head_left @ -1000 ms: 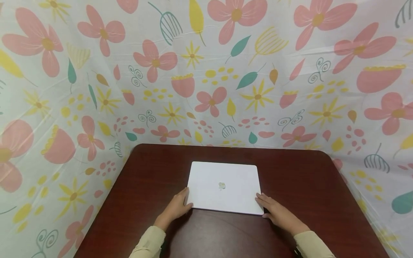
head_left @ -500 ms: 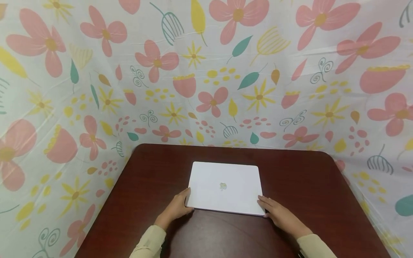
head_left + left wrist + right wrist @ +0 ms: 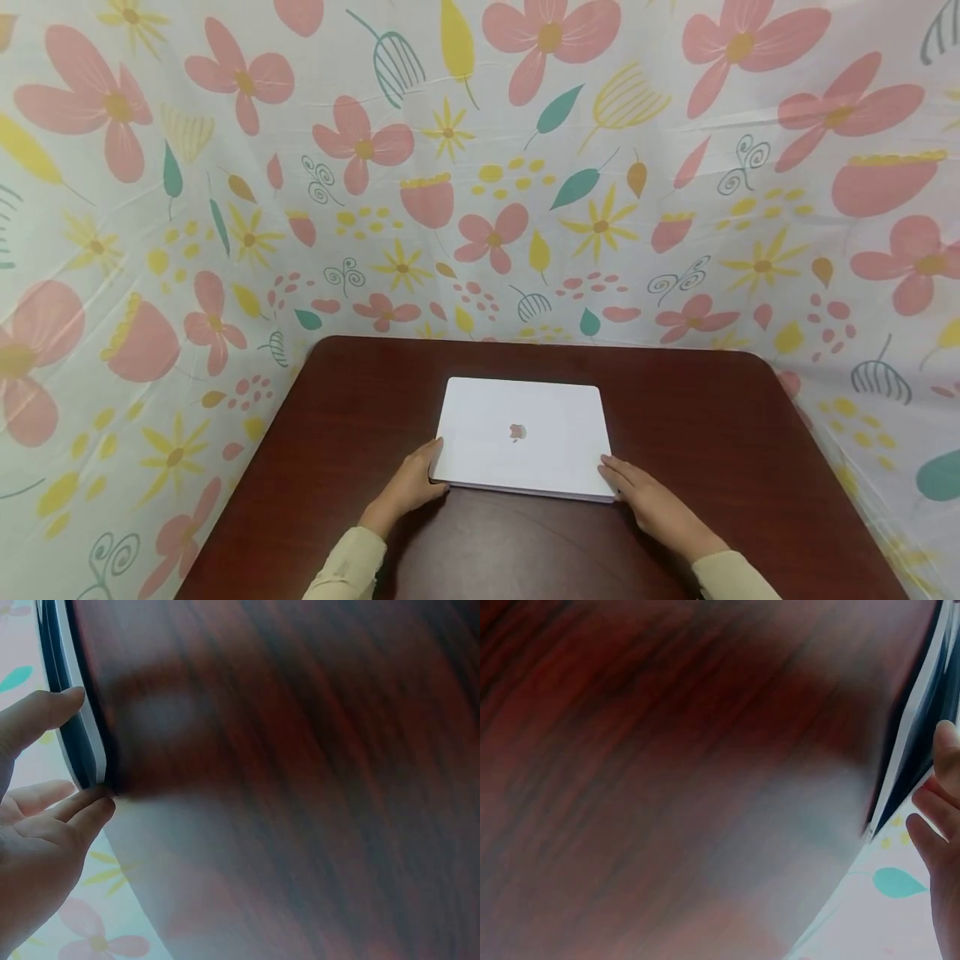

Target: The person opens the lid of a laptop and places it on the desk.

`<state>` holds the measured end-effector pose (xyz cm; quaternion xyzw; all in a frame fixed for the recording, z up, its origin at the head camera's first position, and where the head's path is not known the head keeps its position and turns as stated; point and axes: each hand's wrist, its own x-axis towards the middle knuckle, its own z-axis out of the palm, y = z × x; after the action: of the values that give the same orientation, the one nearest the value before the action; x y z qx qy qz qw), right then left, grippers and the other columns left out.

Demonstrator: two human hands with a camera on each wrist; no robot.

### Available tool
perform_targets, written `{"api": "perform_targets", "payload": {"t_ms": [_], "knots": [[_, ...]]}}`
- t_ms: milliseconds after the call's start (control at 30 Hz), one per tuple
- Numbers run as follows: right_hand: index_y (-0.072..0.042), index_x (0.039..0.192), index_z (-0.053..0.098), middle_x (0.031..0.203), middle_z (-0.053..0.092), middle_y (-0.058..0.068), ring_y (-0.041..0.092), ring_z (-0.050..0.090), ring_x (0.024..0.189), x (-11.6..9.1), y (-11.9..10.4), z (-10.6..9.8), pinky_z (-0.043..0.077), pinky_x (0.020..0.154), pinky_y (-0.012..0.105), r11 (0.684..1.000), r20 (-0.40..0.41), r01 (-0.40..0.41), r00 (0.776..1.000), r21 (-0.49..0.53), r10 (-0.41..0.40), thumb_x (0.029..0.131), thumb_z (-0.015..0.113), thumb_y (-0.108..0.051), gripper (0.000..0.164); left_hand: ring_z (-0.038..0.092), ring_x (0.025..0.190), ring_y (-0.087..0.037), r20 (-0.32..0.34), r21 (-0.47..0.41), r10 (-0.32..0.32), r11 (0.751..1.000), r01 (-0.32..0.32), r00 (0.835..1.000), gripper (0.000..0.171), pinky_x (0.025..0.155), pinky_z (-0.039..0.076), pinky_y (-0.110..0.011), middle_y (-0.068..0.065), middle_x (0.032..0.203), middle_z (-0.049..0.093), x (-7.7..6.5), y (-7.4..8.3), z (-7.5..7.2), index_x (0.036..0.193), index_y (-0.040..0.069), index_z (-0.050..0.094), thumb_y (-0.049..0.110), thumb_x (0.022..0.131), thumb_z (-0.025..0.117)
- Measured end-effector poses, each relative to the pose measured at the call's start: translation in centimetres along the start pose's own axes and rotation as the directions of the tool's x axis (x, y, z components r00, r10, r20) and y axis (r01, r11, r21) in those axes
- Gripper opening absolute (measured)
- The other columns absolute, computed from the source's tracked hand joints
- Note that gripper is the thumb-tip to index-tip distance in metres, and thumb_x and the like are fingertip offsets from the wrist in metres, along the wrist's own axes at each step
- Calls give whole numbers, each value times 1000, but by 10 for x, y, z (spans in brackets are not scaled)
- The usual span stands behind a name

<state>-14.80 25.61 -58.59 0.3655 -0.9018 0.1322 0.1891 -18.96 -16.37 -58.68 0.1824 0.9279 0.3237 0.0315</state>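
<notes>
Laptop lid (image 3: 525, 458) risen slightly; left hand (image 3: 412, 481), right hand (image 3: 651, 502) (both half-curled) grip corners.

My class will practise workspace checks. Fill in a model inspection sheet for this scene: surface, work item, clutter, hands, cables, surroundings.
Surface: dark reddish-brown wood-grained table, rounded far corners.
Work item: one pale Apple laptop, lying on the table; in the wrist views it appears slightly ajar.
Clutter: nothing seen.
Left hand: grips the laptop's near left corner.
Right hand: grips the laptop's near right corner.
Cables: nothing seen.
Surroundings: white floral-patterned fabric beyond the table's far edge and along both sides.
</notes>
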Motion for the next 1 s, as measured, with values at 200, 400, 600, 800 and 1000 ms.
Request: {"api": "perform_targets", "payload": {"t_ms": [200, 400, 600, 800, 1000], "knots": [[2, 126, 59, 128, 59, 16, 29, 59, 113, -1, -1, 0, 51, 85, 43, 999, -18, 17, 1000, -36, -18, 105, 8, -26, 62, 49, 124, -42, -7, 28, 5, 1000, -5, 1000, 76, 98, 44, -49, -32, 135, 48, 0, 0, 2, 137, -15, 41, 2, 73, 80], [-1, 131, 56, 133, 56, 13, 26, 56, 119, -2, 0, 2, 47, 93, 38, 998, 14, -25, 1000, -53, 26, 104, 2, -31, 67, 49, 124, -42, -17, 25, 2, 1000, -1, 1000, 75, 97, 44, -49, -33, 135, 47, 0, 1, 1, 137, -16, 39, 2, 76, 78], [1, 130, 56, 133, 57, 16, 29, 56, 117, -2, 4, 3, 17, 111, 15, 1000, -33, 7, 999, -12, -8, 104, 4, -30, 66, 48, 127, -39, -40, 26, -39, 999, 40, 998, 85, 100, 43, -47, -31, 140, 44, -1, 1, 1, 142, -14, 32, 6, 76, 81], [0, 129, 57, 132, 57, 15, 29, 55, 117, 0, 6, 2, 14, 112, 14, 1000, -68, 11, 998, -3, -11, 105, 8, -26, 60, 47, 126, -41, -82, 30, -104, 994, 107, 991, 92, 99, 42, -49, -29, 141, 44, -3, -1, 3, 146, -8, 30, 14, 74, 84], [4, 127, 56, 130, 57, 17, 29, 54, 116, 3, 10, -2, 14, 112, 14, 999, -102, 38, 994, -2, -38, 105, 10, -22, 57, 41, 128, -49, -120, 49, -72, 996, 78, 990, 85, 100, 38, -59, -30, 138, 46, -4, -3, 5, 142, -2, 41, 19, 73, 84]]}}
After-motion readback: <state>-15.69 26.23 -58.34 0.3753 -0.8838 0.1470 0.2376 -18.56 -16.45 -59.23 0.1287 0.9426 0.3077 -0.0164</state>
